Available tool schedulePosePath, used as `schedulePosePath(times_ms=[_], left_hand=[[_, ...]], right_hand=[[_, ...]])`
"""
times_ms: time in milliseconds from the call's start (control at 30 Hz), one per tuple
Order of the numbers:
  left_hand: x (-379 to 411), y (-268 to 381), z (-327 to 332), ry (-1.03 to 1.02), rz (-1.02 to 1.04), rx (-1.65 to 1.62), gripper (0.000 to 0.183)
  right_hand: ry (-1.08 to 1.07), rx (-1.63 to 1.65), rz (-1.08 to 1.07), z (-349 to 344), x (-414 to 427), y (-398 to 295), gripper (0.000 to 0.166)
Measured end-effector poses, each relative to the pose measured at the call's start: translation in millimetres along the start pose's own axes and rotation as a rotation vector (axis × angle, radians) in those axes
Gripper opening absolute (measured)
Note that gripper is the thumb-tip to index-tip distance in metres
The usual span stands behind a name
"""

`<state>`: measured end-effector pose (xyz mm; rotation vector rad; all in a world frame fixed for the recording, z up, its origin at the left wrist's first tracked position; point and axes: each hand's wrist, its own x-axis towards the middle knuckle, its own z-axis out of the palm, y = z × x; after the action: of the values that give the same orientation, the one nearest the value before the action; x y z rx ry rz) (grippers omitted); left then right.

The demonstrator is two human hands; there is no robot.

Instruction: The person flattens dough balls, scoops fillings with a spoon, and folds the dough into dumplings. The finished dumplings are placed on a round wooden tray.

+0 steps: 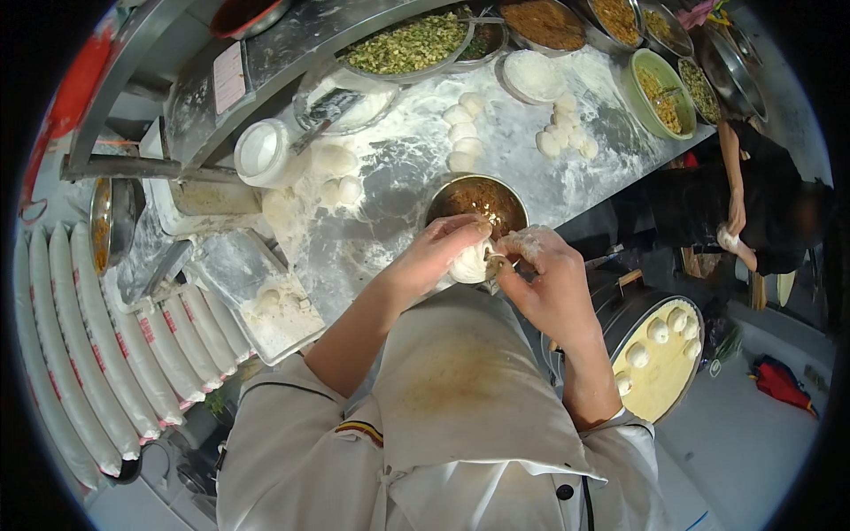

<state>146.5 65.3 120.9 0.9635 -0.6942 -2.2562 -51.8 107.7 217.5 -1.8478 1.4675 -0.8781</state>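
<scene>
My left hand [441,249] cups a white dough bun [470,265] just above the table's near edge. Pleats run over the dough, and a little brown filling shows at its opening. Thumb and fingers of my right hand [548,282], dusted with flour, pinch the dough at that opening. Directly beyond both hands stands a steel bowl [508,211] with brown filling; the hands hide its near side. Flattened dough rounds [463,130] lie in a row past the bowl. Several small dough pieces [564,131] are clustered to their right.
A floured worktable [398,152] carries a tub of chopped greens [405,46], a white jar [262,154] and a green filling bowl [661,93]. On the right, a round steamer [654,372] holds several buns. Another person [730,199] stands beyond it. Stacked sacks [86,345] are at left.
</scene>
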Motion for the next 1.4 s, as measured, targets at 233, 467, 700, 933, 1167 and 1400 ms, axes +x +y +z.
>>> schedulePosePath(times_ms=[233,467,700,933,1167,1400], left_hand=[[-4,4,1,-0.106,0.101,0.113,0.036],[-9,14,6,-0.074,0.094,0.219,0.038],[-9,11,8,-0.062,0.068,0.084,0.038],[-9,11,1,-0.13,-0.121,-0.056,0.034],[-1,-18,-8,-0.178,-0.353,-0.094,0.032],[-1,-62,-31,-0.231,-0.55,-0.131,0.029]], right_hand=[[0.009,0.044,-0.036,0,-2,-2,0.023],[0.061,0.038,-0.073,-2,-1,-8,0.025],[0.031,0.027,-0.017,-1,-9,-12,0.026],[-0.032,-0.073,-0.125,-1,-11,-9,0.026],[-0.199,-0.166,-0.213,5,-16,3,0.029],[-0.37,-0.226,-0.31,17,-26,14,0.037]])
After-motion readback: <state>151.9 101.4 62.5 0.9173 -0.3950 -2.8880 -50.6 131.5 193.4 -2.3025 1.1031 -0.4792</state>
